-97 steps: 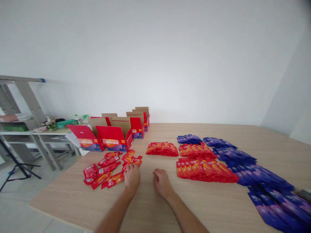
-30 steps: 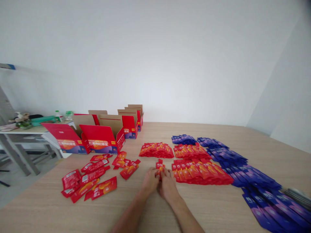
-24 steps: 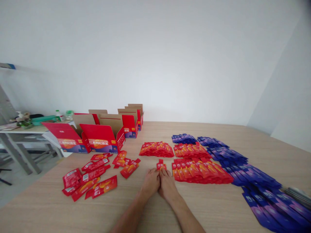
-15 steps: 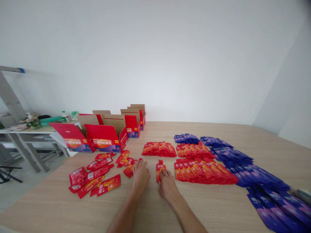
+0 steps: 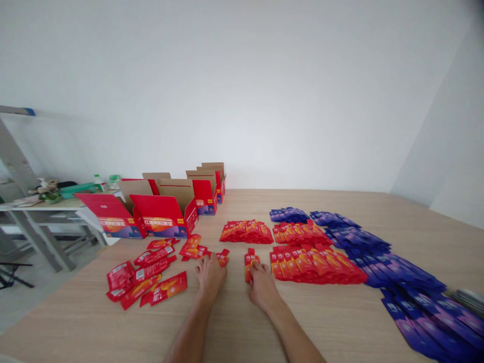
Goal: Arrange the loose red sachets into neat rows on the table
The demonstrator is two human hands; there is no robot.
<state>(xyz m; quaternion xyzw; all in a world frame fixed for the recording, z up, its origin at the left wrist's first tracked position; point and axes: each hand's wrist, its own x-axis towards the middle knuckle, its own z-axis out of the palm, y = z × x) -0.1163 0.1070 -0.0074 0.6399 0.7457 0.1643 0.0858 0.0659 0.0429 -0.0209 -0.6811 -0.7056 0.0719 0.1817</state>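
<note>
Beneath the fingers of my left hand (image 5: 212, 275) lies a red sachet (image 5: 223, 258), its end poking out to the right; the hand is closed on it. My right hand (image 5: 263, 286) grips another red sachet (image 5: 249, 259) upright to my view, its top edge showing past the fingertips. Left of my left hand are loose red sachets (image 5: 170, 288), some face down with barcodes showing. Just right of my right hand begins an overlapping row of red sachets (image 5: 313, 263). Two more red bunches (image 5: 246, 232) lie behind it.
Open red cartons (image 5: 159, 214) with raised flaps stand at the back left of the wooden table (image 5: 234, 322). Overlapping blue-purple sachets (image 5: 404, 272) run down the right side. A second table (image 5: 68, 202) with a bottle and other items is at far left.
My left hand has shifted a little left, and the sachet under it now shows on its right side. The right hand stays on its sachet almost in place.
</note>
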